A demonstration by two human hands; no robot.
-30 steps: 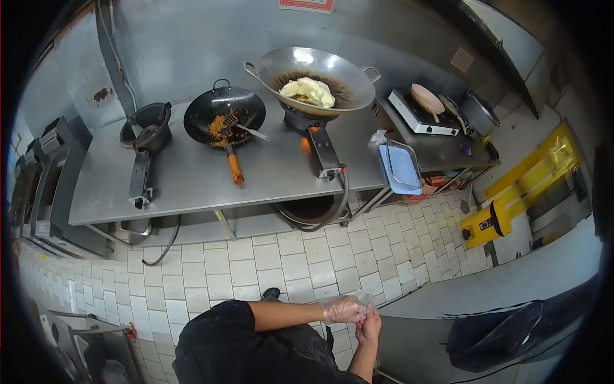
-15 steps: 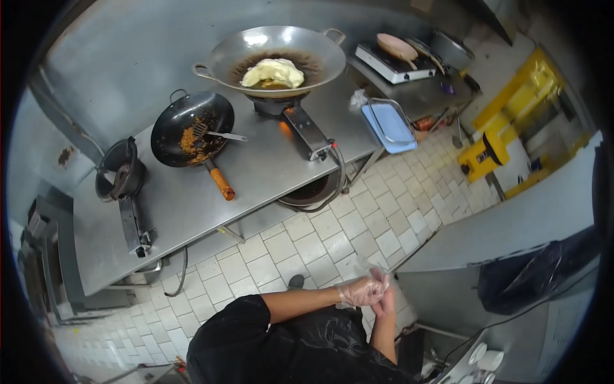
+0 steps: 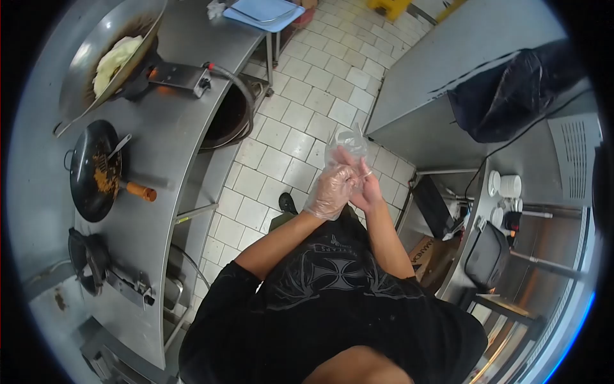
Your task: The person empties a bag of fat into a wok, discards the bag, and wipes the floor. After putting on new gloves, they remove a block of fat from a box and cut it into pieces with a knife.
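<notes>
Head view has swung hard since the frame half a second back: the steel surface [image 3: 163, 137] that ran across the top now runs down the left edge, and the person's black shirt [image 3: 332, 301] fills the lower middle. Both hands stay together in front of the chest over the white tiled floor [image 3: 288, 128], now higher in frame than before. Left hand [image 3: 329, 191] wears a clear plastic glove; right hand [image 3: 366, 185] is bare and touches it. Between them a second clear plastic glove [image 3: 346, 142] sticks up, more raised and opened than earlier. Left grip is pinched on that loose glove; right grip seems closed on its edge too, though fingers overlap and it is hard to be sure. On the surface, the big wok [image 3: 105, 57] with pale yellow food sits at top left on its burner, flame glow just beside it. Below it the small black wok [image 3: 96, 169] with brown bits, a spatula and an orange handle. An empty burner [image 3: 96, 259] lies lower left. Blue tray [image 3: 265, 11] at the top edge. Right side: steel counter with a dark plastic bag [image 3: 511, 89], white cups [image 3: 505, 185] nearby.
</notes>
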